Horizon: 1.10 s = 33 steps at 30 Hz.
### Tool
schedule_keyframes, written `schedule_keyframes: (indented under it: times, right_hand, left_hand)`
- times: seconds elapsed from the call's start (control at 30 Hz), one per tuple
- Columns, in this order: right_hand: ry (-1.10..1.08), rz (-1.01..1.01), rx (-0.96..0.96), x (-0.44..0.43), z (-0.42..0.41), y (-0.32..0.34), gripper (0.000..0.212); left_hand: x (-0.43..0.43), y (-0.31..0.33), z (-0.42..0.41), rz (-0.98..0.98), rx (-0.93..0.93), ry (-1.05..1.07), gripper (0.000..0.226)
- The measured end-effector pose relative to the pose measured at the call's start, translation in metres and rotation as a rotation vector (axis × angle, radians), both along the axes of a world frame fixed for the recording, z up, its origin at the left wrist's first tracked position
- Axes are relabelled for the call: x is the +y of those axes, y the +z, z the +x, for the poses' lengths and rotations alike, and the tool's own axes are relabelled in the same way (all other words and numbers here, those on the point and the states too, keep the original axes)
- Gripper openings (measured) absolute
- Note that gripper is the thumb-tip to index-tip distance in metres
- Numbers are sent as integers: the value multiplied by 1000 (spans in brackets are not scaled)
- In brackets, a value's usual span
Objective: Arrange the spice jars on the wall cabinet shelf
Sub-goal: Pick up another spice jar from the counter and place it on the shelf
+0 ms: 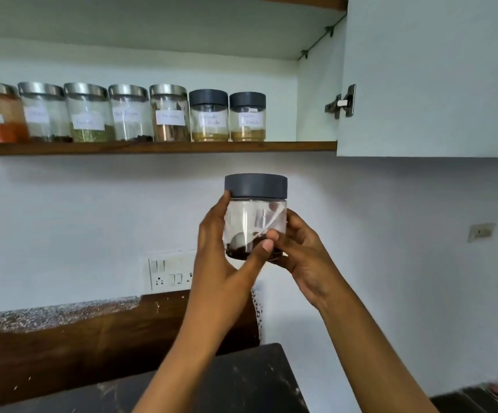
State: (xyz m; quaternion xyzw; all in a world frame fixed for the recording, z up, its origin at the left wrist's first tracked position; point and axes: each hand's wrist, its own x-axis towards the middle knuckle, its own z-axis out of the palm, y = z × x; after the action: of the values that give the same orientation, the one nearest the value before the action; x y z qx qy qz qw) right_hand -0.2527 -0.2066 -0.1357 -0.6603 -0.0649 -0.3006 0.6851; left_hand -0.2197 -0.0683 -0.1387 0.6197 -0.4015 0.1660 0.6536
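Both my left hand (221, 248) and right hand (301, 251) clasp the grey-lidded jar (255, 216) below the shelf (301, 146); next I lift it into the free spot right of the last jar (247, 116).

From the held jar (255, 216), seven jars (170, 113) crowd the shelf (301, 146) from 10 to 12 o'clock, touching or nearly so. Bare board lies just past 12, between the end jar (247, 117) and the side wall (316, 99). There is open headroom above the lids. The hinge (341, 102) juts at 1 o'clock and the open door (435, 76) stands at 2.
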Motion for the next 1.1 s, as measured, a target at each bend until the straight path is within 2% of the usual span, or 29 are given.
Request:
schedule_keyframes:
  times: [0.13,0.23,0.3,0.37,0.43,0.5,0.57,0.63,0.73,0.83,0.93,1.03,1.1]
  right_hand:
    - [-21,-62,-69,-15,1,7,63]
    - [-36,-82,-105,-27,-4,11,65]
    - [-10,-53,-126,-38,-8,15,55]
    - [33,-25,-147,-46,-11,19,51]
    - [94,5,-165,-51,-11,22,64]
    - [145,37,-174,-54,-9,24,84]
    - [175,66,-183,-57,-9,25,94]
    - [145,63,-198,-60,-10,25,90]
    - [10,53,-226,-62,-13,24,77]
    - [-109,33,-261,-61,-16,23,72]
    - [-191,-6,-299,-60,-21,24,68]
    - [-263,-66,-320,-61,-25,24,73]
    - [-294,-109,-338,-62,-29,26,67]
  left_hand:
    - [-28,7,8,-21,18,-50,77]
    - [-39,13,16,-109,86,-144,72]
    - [-44,14,22,-208,162,-255,72]
    - [-49,16,26,-303,257,-469,83]
    - [-56,18,25,-367,324,-636,76]
    - [-65,17,23,-396,351,-675,68]
    - [-73,16,22,-411,352,-649,72]
    - [-77,15,19,-383,296,-548,70]
    - [-82,14,11,-328,193,-176,45]
    - [-84,16,-1,-277,52,79,36]
    - [-85,20,-10,-206,-8,148,37]
    - [-86,23,-19,-154,-8,122,51]
    - [-86,26,-22,-160,3,111,56]
